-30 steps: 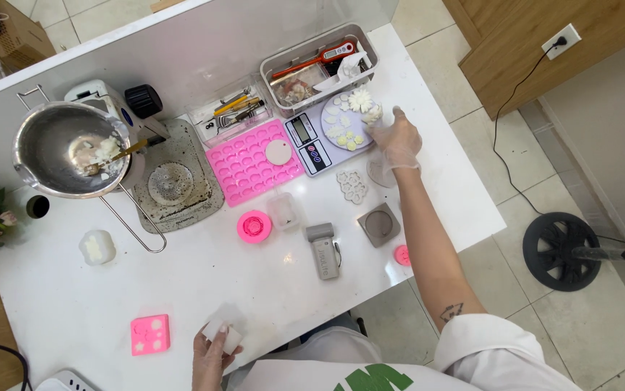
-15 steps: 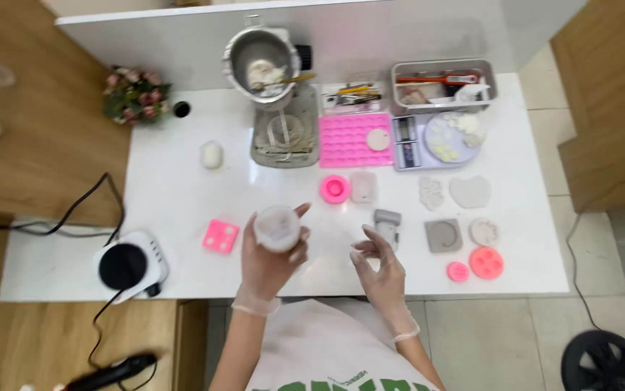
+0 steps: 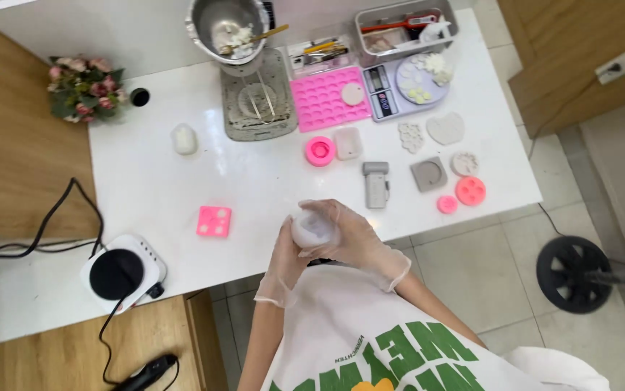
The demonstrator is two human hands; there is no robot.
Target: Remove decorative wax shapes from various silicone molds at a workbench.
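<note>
Both gloved hands meet close to my chest, at the near edge of the white table (image 3: 254, 185). Between them is a small round translucent white mould (image 3: 312, 229). My left hand (image 3: 287, 257) cups it from below and the left. My right hand (image 3: 356, 239) wraps over it from the right, fingers curled on its rim. A pink square mould (image 3: 214, 221) lies on the table to the left of my hands. A grey oblong tool (image 3: 375, 184) lies just beyond my right hand.
Further back stand a metal bowl with a spoon (image 3: 227, 25), a grey mat (image 3: 258, 105), a pink tray mould (image 3: 329, 98), a scale with a plate (image 3: 408, 87), a tool tray (image 3: 405, 29) and several small moulds. A hotplate (image 3: 120, 274) sits left; flowers (image 3: 81, 87) far left.
My right hand came back from the scale at the far side. Both hands have drawn together on the white mould near my chest. The camera view has shifted and turned.
</note>
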